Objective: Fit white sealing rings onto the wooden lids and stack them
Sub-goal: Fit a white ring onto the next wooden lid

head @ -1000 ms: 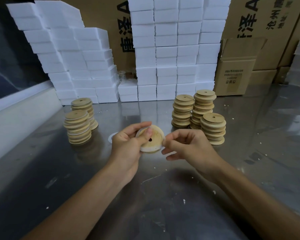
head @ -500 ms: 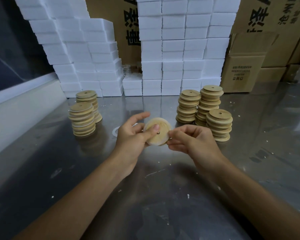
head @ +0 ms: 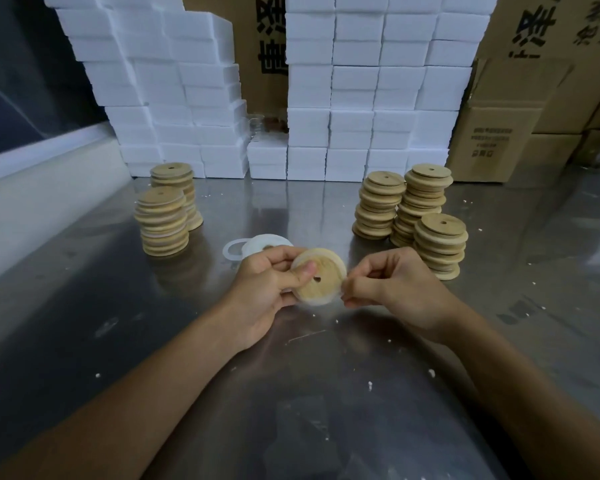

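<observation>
The left hand [head: 264, 289] held a round wooden lid [head: 321, 277] up off the metal table [head: 118, 306], tilted so its flat face with the small centre hole turned toward the camera. The left thumb lay across the lid's near face, its tip just short of the hole, while the other fingers curled round behind the lid's left edge, hidden past the knuckles. A white sealing ring [head: 317, 301] showed as a pale band along the lid's lower rim.

The right hand [head: 392, 284] met the lid at its right edge. Its fingers were curled in tightly, thumb and forefinger pressed together in a pinch at the rim; whether they nipped the ring or the wood itself could not be told.

Just beyond the left knuckles, loose white rings [head: 253, 245] lay flat on the table. Farther off to the left of that hand stood two stacks of lids with white bands between the layers [head: 161, 221]. Beyond the right hand's knuckles stood three stacks of bare lids [head: 413, 209], the nearest close beside that hand. White foam blocks [head: 361, 98] and cardboard cartons [head: 492, 143] rose behind everything.
</observation>
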A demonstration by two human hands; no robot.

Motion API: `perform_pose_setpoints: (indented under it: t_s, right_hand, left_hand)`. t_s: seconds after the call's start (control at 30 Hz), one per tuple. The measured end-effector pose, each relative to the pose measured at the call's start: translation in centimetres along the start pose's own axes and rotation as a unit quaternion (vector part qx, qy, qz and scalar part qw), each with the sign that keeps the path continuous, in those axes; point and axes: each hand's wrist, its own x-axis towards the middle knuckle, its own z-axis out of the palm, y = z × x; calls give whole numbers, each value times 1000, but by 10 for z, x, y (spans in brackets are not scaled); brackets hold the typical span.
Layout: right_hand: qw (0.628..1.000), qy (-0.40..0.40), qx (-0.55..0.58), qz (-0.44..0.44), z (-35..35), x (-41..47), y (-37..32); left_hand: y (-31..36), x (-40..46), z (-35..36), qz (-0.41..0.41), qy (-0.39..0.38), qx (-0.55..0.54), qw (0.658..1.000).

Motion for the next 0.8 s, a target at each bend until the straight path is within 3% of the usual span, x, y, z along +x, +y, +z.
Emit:
perform_pose_setpoints:
  t_s: [0.3,0.43,0.5,0.63,0.8]
  right_hand:
    - [999,29,-13,-30,11,-2,8]
    - [996,78,-7,-39,16,-2,10]
    - [995,89,19,-40,15,-2,10]
    - [995,92,19,-42,13,0,11]
    - [996,73,-5,-45,11,2,11]
  left_hand:
    - [-1,4,-1,9,16,-95,995]
    - [-3,4,0,17,4,-123,992]
    - [-4,3,1,26,6,-94,995]
    - [-6,1,3,54,32,63,996]
    - [-7,-1,4,55,37,68,995]
